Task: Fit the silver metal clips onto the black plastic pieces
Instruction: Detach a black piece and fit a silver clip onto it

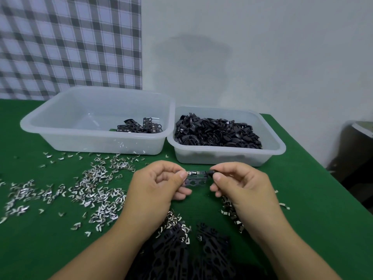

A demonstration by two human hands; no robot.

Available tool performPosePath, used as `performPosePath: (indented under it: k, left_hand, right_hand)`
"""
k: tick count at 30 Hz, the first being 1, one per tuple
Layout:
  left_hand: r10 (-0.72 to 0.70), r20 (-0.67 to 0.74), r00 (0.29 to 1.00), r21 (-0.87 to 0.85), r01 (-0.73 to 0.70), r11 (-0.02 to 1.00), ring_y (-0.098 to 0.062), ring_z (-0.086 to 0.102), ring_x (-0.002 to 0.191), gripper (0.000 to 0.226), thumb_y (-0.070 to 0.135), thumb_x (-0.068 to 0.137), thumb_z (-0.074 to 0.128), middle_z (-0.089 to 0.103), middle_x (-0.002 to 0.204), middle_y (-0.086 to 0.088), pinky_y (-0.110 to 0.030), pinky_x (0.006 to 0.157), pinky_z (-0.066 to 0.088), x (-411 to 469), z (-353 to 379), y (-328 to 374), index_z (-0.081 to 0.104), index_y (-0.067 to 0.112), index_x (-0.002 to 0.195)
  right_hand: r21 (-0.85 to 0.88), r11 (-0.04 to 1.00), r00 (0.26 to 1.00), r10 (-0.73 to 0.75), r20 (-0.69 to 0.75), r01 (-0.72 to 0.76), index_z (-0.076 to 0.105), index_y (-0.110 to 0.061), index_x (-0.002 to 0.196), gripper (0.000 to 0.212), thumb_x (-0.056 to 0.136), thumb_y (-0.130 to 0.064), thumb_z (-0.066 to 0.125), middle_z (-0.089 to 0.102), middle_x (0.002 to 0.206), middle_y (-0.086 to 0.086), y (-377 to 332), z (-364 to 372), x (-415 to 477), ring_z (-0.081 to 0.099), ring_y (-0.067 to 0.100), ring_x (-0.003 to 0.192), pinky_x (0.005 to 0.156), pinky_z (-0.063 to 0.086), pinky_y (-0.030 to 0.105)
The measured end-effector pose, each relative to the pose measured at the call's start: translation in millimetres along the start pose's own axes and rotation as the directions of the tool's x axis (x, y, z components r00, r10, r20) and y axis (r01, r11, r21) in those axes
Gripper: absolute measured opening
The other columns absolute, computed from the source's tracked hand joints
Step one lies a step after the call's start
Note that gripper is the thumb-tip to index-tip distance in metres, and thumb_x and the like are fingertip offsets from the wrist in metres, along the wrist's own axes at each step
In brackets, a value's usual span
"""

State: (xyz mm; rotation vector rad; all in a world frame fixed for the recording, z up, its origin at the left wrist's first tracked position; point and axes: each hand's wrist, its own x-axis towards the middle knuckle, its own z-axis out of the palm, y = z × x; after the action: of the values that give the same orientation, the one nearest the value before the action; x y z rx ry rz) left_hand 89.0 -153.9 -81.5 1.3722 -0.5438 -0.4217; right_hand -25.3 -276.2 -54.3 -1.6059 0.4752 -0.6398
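Between my two hands, above the green table, hangs a flat black plastic piece (196, 181) with a row of holes and silver metal clips (193, 173) along its top edge. My left hand (155, 184) pinches its left end with thumb and curled fingers. My right hand (240, 184) pinches the right end the same way. Loose silver clips (94, 190) lie scattered over the table to the left. A heap of black plastic pieces (181, 251) lies near the front edge, between my forearms.
Two translucent bins stand at the back: the left bin (60, 126) holds a few black pieces with clips, the right bin (270, 146) is heaped with small black parts. Green cloth (323, 219) covers the table; its right edge drops off beside a dark object.
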Motion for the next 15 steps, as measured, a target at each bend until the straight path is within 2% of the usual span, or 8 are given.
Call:
performPosePath:
  k: [7, 15]
  left_hand:
    - [0.015, 0.018, 1.0, -0.005, -0.015, 1.0, -0.019, 0.07, 0.057, 0.006, 0.006, 0.082, 0.067, 0.069, 0.061, -0.008, -0.018, 0.051, 0.053, -1.2, 0.1, 1.3, 0.068, 0.01, 0.078]
    - [0.014, 0.032, 0.999, -0.039, -0.013, 0.999, -0.019, 0.07, 0.056, 0.007, 0.003, 0.081, 0.067, 0.068, 0.059, -0.009, -0.017, 0.051, 0.053, -2.1, 0.5, 2.4, 0.069, 0.009, 0.078]
  right_hand:
    - [0.029, 1.0, 0.999, -0.001, -0.042, 0.002, 0.071, -0.009, 0.079, 0.007, 0.078, -0.002, 0.069, 0.066, 0.06, 0.004, -1.2, 1.1, -0.8, 0.059, 0.008, 0.054, 0.052, 0.048, 0.016]
    - [-0.004, 0.998, 0.997, 0.055, -0.057, -0.056, 0.071, -0.011, 0.073, 0.005, 0.074, -0.007, 0.074, 0.068, 0.06, 0.006, -3.4, -1.4, -0.6, 0.059, 0.008, 0.05, 0.048, 0.046, 0.016]
